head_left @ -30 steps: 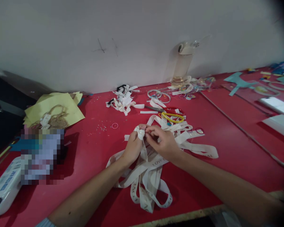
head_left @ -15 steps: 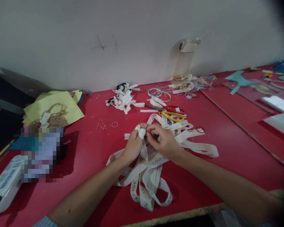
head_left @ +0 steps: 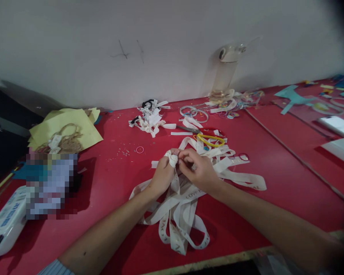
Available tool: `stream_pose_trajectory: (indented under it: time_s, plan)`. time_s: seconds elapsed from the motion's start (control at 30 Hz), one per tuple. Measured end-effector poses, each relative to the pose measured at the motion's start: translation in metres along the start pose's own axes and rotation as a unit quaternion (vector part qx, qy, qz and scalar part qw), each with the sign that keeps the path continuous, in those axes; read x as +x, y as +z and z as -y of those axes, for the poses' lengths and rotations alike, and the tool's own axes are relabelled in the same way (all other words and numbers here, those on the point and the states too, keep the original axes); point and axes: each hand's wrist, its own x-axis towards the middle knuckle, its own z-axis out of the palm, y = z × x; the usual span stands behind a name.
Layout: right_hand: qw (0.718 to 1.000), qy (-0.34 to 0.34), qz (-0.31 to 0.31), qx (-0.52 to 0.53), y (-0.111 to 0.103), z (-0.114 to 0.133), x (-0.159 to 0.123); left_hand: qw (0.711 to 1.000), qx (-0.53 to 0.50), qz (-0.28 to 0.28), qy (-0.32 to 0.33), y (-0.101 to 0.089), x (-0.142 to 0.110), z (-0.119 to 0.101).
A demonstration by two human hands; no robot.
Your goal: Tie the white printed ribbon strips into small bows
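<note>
A cream printed ribbon (head_left: pixel 176 200) lies in loose loops across the red table, under and around both hands. My left hand (head_left: pixel 162 173) is closed on a knotted or wrapped part of it, which shows white over the fingers. Touching that same spot, my right hand (head_left: pixel 199 168) pinches with thumb and forefinger; the ribbon end between its fingertips is mostly hidden. Just beyond the hands rest scissors (head_left: pixel 210 139) with yellow and red handles. A small pink ring (head_left: pixel 140 149) lies left of them, and a dark red ring (head_left: pixel 243 157) sits on the ribbon at right.
A pile of tied ribbon pieces (head_left: pixel 150 118) lies near the wall. A clear bottle (head_left: pixel 225 74) stands behind rings and plastic bags. Yellow paper (head_left: pixel 87 130) with twine is at left, above a white device (head_left: pixel 7 221). Blue-green scraps (head_left: pixel 294 97) and a phone-like slab (head_left: pixel 338 126) are at right.
The view has shifted very slightly. Both hands stay at the knot with almost no movement; the right fingertips have shifted a little.
</note>
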Motion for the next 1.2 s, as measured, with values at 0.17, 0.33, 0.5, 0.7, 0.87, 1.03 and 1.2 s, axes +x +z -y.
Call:
stream_pose_trajectory:
  time_s: [0.17, 0.33, 0.5, 0.7, 0.87, 1.03, 1.2]
  plan:
    - [1.000, 0.000, -0.001, -0.001, 0.000, 0.000, 0.000, 1.000, 0.001, 0.008, -0.004, 0.000, 0.000, 0.002]
    - [1.000, 0.004, -0.002, 0.001, 0.000, -0.001, -0.001, 1.000, -0.002, 0.001, -0.013, 0.000, -0.001, 0.001]
    - [1.000, 0.002, 0.000, 0.001, 0.000, -0.001, 0.000, 1.000, -0.001, -0.006, -0.016, 0.001, -0.001, -0.003]
    - [1.000, 0.000, 0.000, -0.002, 0.000, -0.001, 0.000, 1.000, -0.010, 0.001, 0.009, 0.001, -0.002, -0.008]
    - [1.000, 0.003, 0.002, -0.005, 0.000, -0.001, -0.001, 1.000, -0.005, 0.000, -0.005, 0.000, 0.000, -0.003]
    - [1.000, 0.006, 0.000, -0.005, 0.000, 0.000, -0.001, 1.000, -0.019, 0.012, 0.012, 0.001, 0.000, -0.002]
    - [1.000, 0.003, 0.000, -0.003, 0.001, -0.001, -0.001, 0.999, -0.025, 0.028, 0.036, -0.001, -0.001, -0.004]
